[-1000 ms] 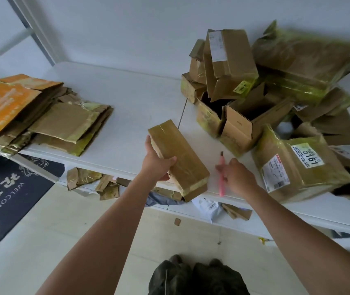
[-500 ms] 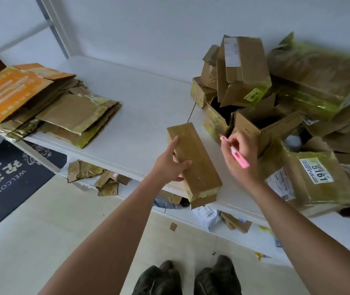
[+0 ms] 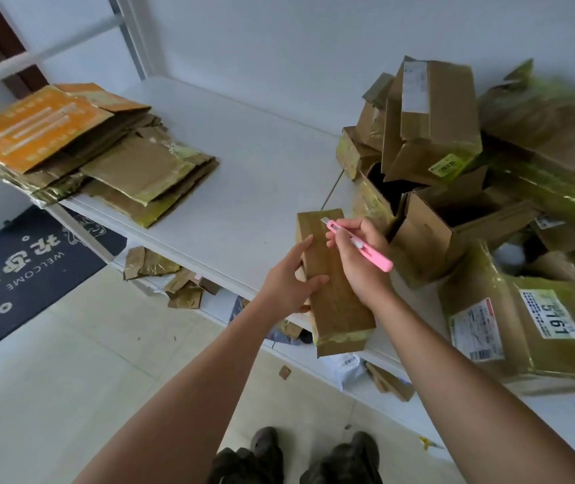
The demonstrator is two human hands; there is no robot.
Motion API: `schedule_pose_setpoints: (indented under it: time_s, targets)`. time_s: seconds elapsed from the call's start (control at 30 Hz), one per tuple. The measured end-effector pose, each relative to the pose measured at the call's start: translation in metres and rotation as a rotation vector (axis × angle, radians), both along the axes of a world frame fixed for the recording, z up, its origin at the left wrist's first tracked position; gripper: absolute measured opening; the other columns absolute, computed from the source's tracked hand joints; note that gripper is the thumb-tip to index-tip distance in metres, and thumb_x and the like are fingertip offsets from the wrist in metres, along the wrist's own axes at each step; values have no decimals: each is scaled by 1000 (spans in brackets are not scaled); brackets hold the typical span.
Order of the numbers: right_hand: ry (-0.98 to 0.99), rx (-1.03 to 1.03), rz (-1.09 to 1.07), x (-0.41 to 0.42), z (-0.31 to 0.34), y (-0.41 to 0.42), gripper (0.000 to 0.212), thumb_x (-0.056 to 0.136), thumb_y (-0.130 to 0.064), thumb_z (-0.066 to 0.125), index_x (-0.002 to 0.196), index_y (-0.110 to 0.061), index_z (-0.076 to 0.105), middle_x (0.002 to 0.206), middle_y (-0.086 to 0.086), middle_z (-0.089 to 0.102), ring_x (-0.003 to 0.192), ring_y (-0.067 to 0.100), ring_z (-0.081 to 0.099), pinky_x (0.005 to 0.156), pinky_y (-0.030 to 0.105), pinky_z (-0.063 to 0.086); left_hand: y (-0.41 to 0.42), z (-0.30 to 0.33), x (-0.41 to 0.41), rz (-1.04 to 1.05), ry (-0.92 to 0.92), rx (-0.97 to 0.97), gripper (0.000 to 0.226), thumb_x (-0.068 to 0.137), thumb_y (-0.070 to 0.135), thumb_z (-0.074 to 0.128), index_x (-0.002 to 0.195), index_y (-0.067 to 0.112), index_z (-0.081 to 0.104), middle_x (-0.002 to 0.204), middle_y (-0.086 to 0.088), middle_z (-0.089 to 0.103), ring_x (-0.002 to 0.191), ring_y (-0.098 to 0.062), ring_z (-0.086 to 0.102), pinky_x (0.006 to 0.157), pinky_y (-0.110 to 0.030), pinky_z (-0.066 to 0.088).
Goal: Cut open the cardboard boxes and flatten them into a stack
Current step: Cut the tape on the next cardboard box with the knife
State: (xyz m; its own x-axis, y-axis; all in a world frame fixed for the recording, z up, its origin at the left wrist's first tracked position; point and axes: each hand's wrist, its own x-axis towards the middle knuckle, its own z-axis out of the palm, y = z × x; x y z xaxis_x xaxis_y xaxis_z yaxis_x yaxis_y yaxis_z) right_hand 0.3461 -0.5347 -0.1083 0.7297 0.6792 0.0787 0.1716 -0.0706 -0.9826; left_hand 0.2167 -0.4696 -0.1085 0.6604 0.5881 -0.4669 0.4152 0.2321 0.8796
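Head view: we see the left hand gripping a long narrow cardboard box from its left side, thumb on the top face and fingers curled round the edge. The box sits at the front edge of the white bench, its near end sticking out past the edge. That end is wrapped in yellowish tape.

The right hand pinches a pink utility knife, with the blade tip on the far end of the box's top face. The knife body angles back and right, away from the box.

At the left end of the bench we see a stack of flattened cardboard with an orange sheet on top. At the right we see a pile of uncut boxes, several of them open at the top. Nearest us is a taped box with a label reading 5161.

A lower shelf holds cardboard scraps. A dark welcome mat lies on the floor at left. Our dark shoes show at the bottom of the view.
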Motion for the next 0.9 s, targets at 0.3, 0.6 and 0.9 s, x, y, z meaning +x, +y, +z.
schedule_pose_setpoints:
  time_s: [0.3, 0.6, 0.9]
  targets:
    - [-246, 6, 12, -4, -10, 27, 9, 93, -4, 61, 91, -11, 56, 89, 2, 69, 74, -7, 64, 60, 8, 44, -4, -23, -19, 102, 35, -125, 64, 98, 15, 60, 147, 48, 33, 114, -11, 60, 102, -26, 66, 77, -48, 61]
    - [-270, -152, 46, 36, -21, -5, 3, 95, -10, 58, 96, -12, 56, 86, -2, 65, 77, 5, 65, 59, 16, 53, -27, -19, 22, -32, 95, -26, 74, 94, 14, 65, 149, 46, 27, 107, -10, 60, 83, -31, 71, 58, -33, 62]
    - [-140, -134, -36, 50, -27, -3, 8, 95, -15, 62, 102, -13, 59, 96, 1, 68, 83, 8, 69, 62, 14, 54, -15, -23, 31, -85, 107, -19, 88, 87, 14, 75, 146, 56, 25, 124, -15, 58, 88, -30, 72, 66, -39, 63]
